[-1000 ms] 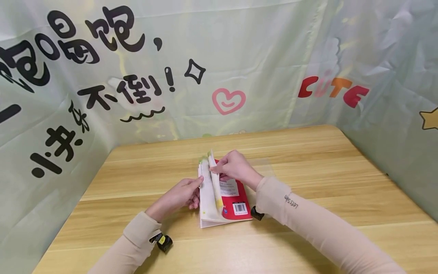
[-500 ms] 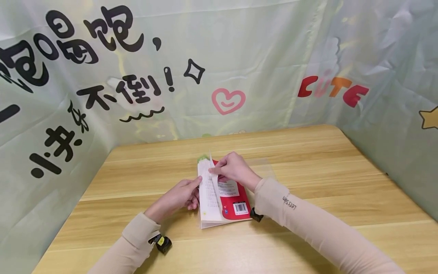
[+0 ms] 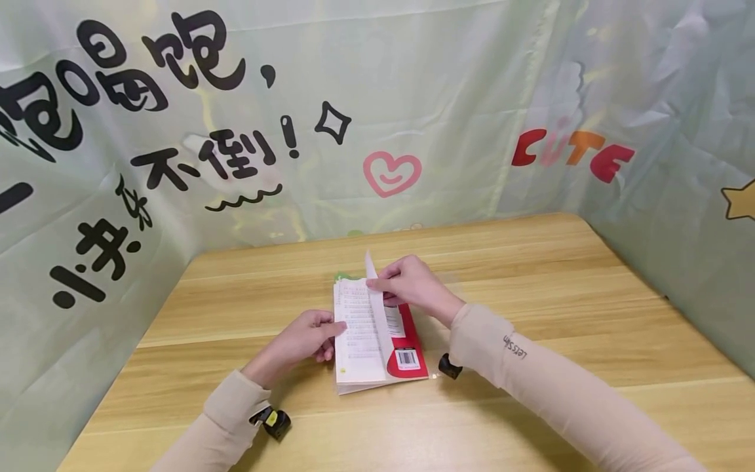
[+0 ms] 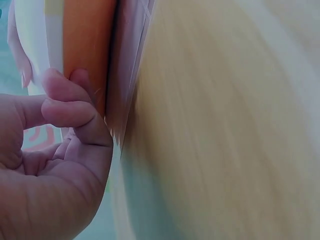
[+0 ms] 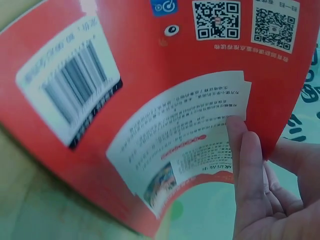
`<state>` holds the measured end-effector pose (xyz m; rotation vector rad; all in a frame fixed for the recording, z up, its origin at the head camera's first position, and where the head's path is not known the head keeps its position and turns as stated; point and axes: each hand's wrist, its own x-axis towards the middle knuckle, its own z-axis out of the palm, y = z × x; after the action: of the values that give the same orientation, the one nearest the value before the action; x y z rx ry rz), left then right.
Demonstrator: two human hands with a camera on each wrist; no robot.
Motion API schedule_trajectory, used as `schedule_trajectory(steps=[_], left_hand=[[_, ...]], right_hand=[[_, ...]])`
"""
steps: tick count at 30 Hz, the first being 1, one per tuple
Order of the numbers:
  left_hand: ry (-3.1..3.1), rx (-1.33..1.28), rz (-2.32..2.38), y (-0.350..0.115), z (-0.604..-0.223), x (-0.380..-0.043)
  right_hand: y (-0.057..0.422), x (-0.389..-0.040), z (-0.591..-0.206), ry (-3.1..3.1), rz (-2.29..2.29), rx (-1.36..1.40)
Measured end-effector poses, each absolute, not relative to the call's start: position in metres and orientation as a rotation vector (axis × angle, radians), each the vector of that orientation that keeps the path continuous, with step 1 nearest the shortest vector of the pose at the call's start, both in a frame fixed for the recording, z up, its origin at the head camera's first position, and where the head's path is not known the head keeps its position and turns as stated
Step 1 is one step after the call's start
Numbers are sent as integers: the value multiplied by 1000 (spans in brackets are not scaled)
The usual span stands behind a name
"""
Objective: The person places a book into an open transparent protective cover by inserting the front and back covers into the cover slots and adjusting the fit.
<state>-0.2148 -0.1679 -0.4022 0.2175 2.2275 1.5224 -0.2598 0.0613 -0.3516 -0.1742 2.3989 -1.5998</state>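
A book lies open on the table, its printed page (image 3: pixel 358 337) facing up and its red back cover (image 3: pixel 415 331) folded over to the right. My left hand (image 3: pixel 303 341) holds the book's left edge, thumb on the page and the other fingers curled by the side. In the left wrist view those fingers meet an orange surface (image 4: pixel 89 37) of the book. My right hand (image 3: pixel 415 287) pinches the raised white leaf (image 3: pixel 379 321) together with the red cover near the top. Fingertips of that hand press on the cover's white text panel in the right wrist view.
The wooden table (image 3: pixel 531 282) extends around the book on all sides. A pale printed cloth (image 3: pixel 460 118) hangs behind and at both sides of it. Black wrist cameras (image 3: pixel 451 366) hang under both sleeves. A green bit (image 3: pixel 348 276) shows at the book's top edge.
The leaves in my right hand have turned further right and a printed page has come into view. My left hand has slid slightly down the book's edge, and the book has shifted slightly left.
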Motion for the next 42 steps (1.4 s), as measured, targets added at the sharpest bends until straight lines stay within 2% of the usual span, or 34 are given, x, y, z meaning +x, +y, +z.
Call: schedule_trajectory(steps=[14, 23, 27, 34, 42], left_hand=[[2433, 132, 1352, -179, -400, -211], [2624, 117, 1174, -183, -394, -213], [2939, 298, 996, -176, -382, -216], [3122, 866, 890, -137, -365, -215], [2885, 994, 886, -113, -375, -217]], right_hand=[[112, -262, -336, 2353, -1696, -225], [126, -262, -339, 2450, -1616, -261], [128, -262, -341, 2492, -1579, -303], [128, -261, -343, 2639, -1387, -411], [122, -261, -355, 2881, -1049, -567]])
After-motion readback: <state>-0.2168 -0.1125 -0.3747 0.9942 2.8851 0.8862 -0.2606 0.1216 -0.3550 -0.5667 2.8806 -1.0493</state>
